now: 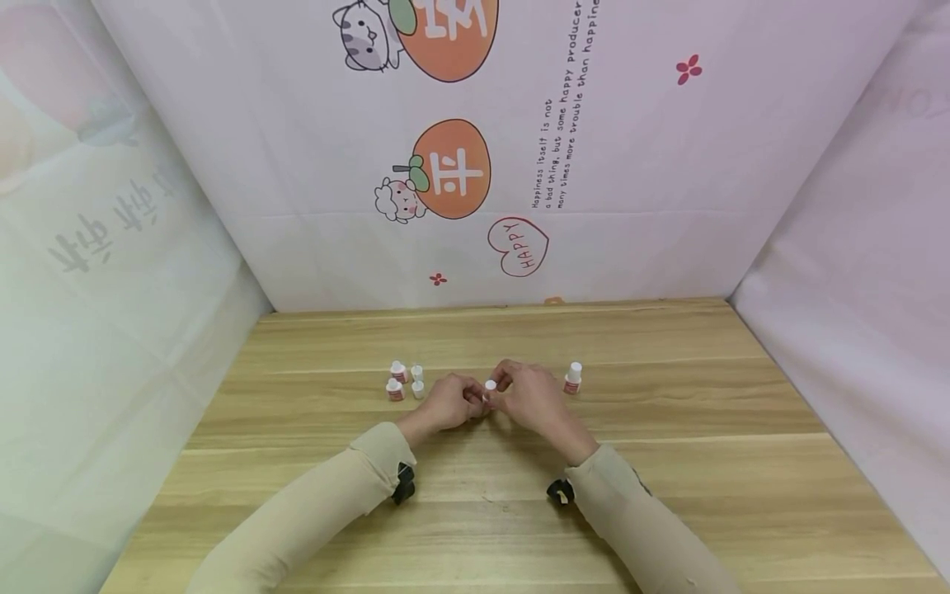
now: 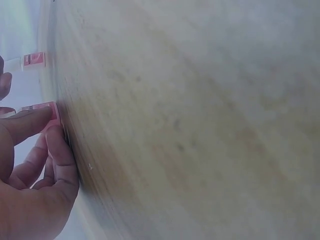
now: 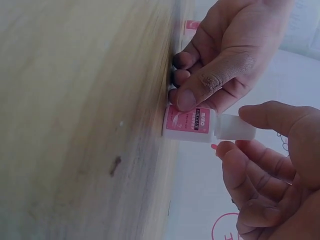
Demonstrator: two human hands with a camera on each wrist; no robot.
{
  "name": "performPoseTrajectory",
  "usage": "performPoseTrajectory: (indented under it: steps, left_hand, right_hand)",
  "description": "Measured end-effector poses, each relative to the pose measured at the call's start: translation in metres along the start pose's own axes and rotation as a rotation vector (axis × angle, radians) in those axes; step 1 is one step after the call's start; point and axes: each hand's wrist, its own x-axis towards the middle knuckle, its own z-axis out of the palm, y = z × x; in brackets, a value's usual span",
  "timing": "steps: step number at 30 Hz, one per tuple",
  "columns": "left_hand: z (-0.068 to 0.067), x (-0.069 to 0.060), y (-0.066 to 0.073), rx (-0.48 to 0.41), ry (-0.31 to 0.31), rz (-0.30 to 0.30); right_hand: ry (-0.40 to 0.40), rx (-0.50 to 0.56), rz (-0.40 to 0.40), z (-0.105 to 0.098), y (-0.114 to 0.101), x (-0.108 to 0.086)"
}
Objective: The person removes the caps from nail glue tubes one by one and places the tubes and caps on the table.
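Observation:
In the right wrist view, a small glue bottle (image 3: 187,125) with a pink label stands on the table between both hands. My left hand (image 1: 454,402) grips its body low down, thumb across the label. The thumb and a finger of my right hand (image 1: 529,398) pinch its white cap (image 3: 235,127) from two sides. Whether the cap is loose on the neck, I cannot tell. In the left wrist view the fingers hide most of the bottle, leaving part of the pink label (image 2: 54,114) visible.
To the right stands another bottle (image 1: 573,378) with a tall white cap. On the left are two shorter-topped bottles, one behind (image 1: 399,373) and one in front (image 1: 395,390), beside two small white cap-like pieces (image 1: 418,388). A printed cloth wall (image 1: 631,247) rises behind the wooden table (image 1: 668,478).

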Motion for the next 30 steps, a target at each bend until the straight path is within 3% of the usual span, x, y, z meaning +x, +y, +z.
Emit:
performPoseTrajectory:
  steps: [30]
  left_hand:
    - [0.0002,0.0005,0.0000,0.006,0.001,-0.003]
  right_hand:
    - [0.009,-0.016,0.010,0.0017,0.0001,0.0005]
